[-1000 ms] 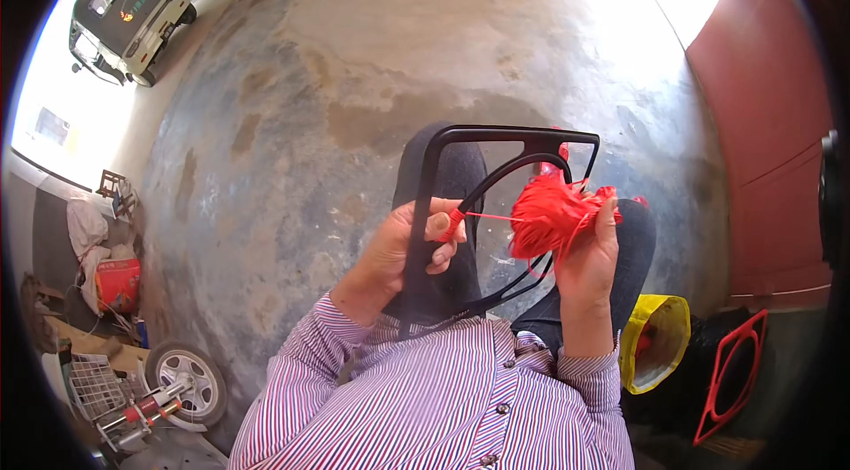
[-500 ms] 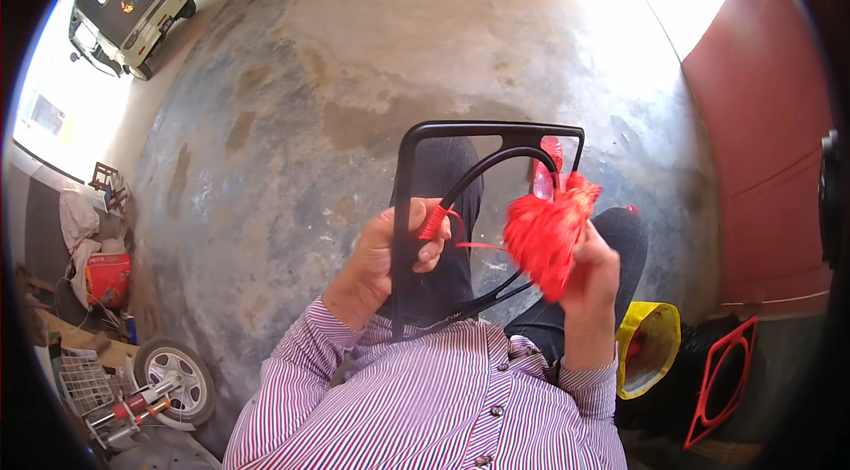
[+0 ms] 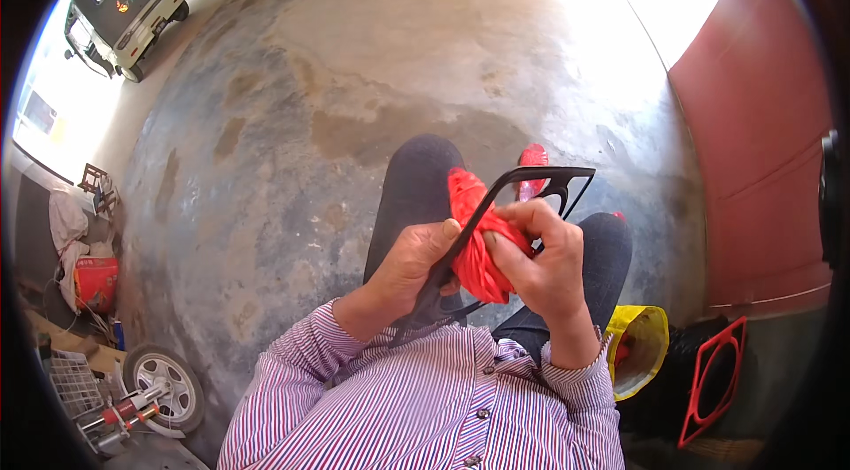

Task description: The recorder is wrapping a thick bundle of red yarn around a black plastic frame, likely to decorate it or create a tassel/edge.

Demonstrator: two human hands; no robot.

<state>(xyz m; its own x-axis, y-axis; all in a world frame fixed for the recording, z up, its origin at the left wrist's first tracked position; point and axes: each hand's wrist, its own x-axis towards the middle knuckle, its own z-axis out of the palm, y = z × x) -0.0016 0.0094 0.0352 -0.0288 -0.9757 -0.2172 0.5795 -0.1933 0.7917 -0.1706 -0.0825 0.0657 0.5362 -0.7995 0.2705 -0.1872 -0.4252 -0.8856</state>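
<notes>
A black frame (image 3: 549, 173) with a ring inside it is tilted above my lap. My left hand (image 3: 412, 262) is closed on its near left side, with the thumb along the edge. The red skein of flat plastic strip (image 3: 496, 268) passes through the frame, part of it on either side of the black bar. My right hand (image 3: 547, 262) pinches the skein from the right, fingertips pressed into the strands. The red wrapping on the ring is hidden behind the skein and my hands.
A red slipper (image 3: 533, 157) shows beyond the frame. On my right are a yellow-rimmed bag (image 3: 657, 355) and a red frame (image 3: 713, 381) near a red wall (image 3: 753, 178). To the left lie a wheel (image 3: 166, 386) and a red bag (image 3: 96, 282); a three-wheeler (image 3: 128, 5) stands farther off.
The red skein has moved left, into the frame's opening, with my right hand following it. The black frame has tipped and its top edge sits lower.
</notes>
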